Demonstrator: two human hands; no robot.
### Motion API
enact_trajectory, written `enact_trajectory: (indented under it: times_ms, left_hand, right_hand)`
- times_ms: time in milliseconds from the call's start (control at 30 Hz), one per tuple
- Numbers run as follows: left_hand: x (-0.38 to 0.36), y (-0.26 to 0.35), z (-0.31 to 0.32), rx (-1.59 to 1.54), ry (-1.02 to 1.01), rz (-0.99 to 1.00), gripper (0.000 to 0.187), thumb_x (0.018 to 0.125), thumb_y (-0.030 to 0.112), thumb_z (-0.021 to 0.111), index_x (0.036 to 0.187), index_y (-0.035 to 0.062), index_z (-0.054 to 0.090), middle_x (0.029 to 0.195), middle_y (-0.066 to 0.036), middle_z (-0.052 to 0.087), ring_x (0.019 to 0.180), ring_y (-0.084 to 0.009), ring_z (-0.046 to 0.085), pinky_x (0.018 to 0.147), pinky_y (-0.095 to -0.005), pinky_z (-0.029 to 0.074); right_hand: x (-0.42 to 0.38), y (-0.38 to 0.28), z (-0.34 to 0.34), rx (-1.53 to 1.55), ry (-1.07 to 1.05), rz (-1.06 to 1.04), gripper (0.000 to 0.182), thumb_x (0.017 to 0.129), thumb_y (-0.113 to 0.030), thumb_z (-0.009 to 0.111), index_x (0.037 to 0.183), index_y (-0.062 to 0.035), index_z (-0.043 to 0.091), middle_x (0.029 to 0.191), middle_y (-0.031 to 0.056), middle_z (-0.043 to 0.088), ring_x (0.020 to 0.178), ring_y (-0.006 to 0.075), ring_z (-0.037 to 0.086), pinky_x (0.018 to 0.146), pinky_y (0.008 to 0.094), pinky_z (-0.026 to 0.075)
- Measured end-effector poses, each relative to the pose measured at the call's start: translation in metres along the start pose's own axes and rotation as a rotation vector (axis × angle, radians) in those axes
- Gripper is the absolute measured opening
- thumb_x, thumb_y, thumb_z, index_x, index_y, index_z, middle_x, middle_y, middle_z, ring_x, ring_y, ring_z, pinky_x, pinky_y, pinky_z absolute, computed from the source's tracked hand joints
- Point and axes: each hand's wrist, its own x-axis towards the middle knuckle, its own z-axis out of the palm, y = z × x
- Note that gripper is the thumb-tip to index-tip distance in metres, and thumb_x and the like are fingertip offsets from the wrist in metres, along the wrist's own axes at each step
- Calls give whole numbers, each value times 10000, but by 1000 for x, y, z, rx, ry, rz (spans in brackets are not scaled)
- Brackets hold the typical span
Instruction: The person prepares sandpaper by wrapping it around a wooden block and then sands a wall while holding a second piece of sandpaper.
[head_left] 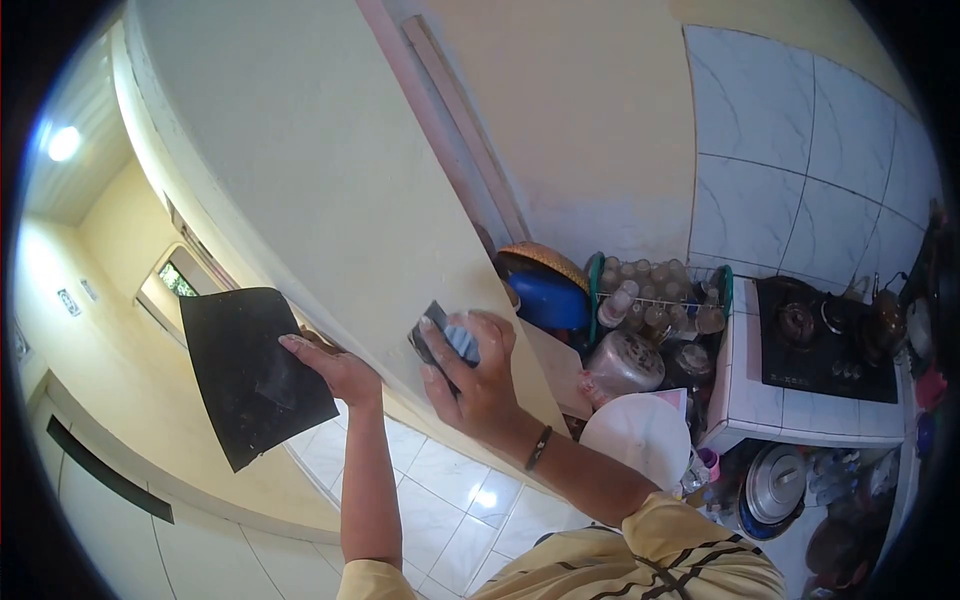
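Note:
My left hand (340,368) grips the right edge of a stiff black sheet (250,370), thumb on its face. The sheet has pale dust smudges, and its fingers behind are hidden. My right hand (478,372) is closed around a dark grey piece of sandpaper (426,328) with a light blue block or pad (462,342) showing behind it. That hand is at the cream wall (330,180), near its lower end; the sandpaper appears to touch the surface. A dark bracelet (539,447) circles the right wrist.
Right of the wall stand a blue basin (545,297), a rack of glasses (655,290), a metal pot (625,360) and a white round lid or tub (640,435). A black gas stove (825,345) sits on a tiled counter (800,420). White tiles (440,510) cover the floor.

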Motion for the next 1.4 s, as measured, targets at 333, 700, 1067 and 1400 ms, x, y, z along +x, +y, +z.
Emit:
enact_trajectory:
  times_ms: [333,700,1067,1400]
  left_hand:
    - [1,-24,5,-67,-5,57,652,1027,151,450,1502,-34,43,1554,-220,142,1426,-310,212,1192,-392,147]
    - [5,-15,-2,-43,-49,25,616,1045,192,410,1495,-47,64,1551,-215,161,1422,-297,208,1190,-389,154]
    - [3,-10,-1,-48,-61,-3,637,1036,220,372,1501,-43,24,1568,-215,101,1443,-301,177,1196,-379,148]
    - [-1,-9,-1,111,-17,77,780,951,154,582,1493,-69,66,1548,-267,150,1440,-352,219,1188,-394,203]
  right_hand:
    - [6,2,0,57,38,-5,452,819,-166,660,1245,-23,611,1196,207,474,1108,378,438,969,489,344]
    - [18,10,3,65,79,15,447,822,-164,658,1241,-17,611,1206,202,469,1114,378,433,968,490,347]
    - [14,11,3,39,49,23,467,818,-179,678,1248,-14,603,1225,201,459,1120,361,433,970,480,356]
    - [4,11,7,36,58,18,450,828,-185,668,1241,-19,606,1226,202,460,1133,371,424,980,482,350]
